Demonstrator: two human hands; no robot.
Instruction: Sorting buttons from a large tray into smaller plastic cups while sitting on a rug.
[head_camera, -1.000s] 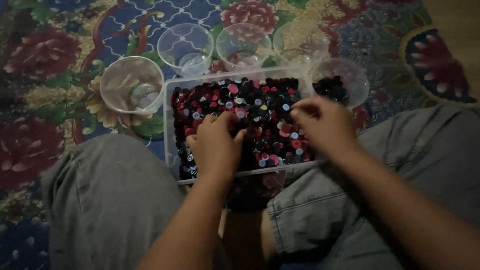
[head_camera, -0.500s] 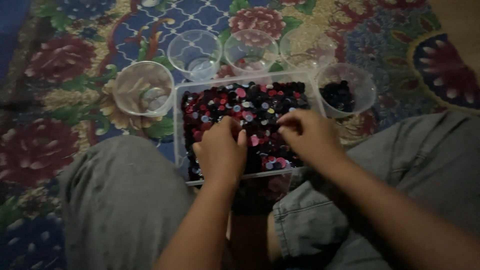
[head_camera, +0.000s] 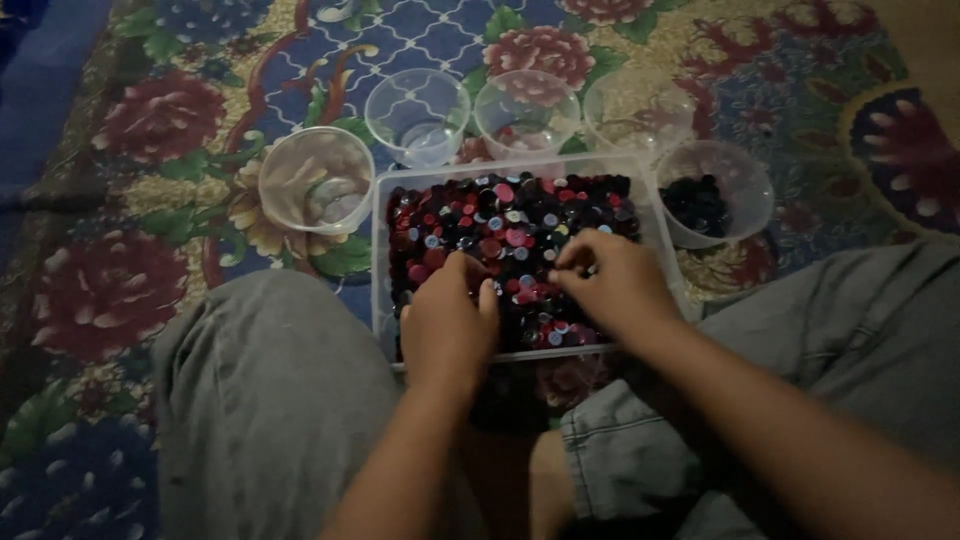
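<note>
Resting in a clear tray (head_camera: 385, 250) of small red, black and blue buttons (head_camera: 510, 225), the left hand (head_camera: 447, 325) lies knuckles-up with fingers curled into the pile; whether they pinch anything cannot be told. Just beside it, the right hand (head_camera: 612, 285) bunches its fingers (head_camera: 568, 262) on the buttons. Beyond the fingers stand clear cups (head_camera: 417, 115) on a floral carpet (head_camera: 130, 200); one cup (head_camera: 712, 195) right of them holds dark buttons.

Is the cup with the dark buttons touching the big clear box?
Cannot tell. In the head view, the cup sits close beside the box's right wall, too dim to show contact.
</note>
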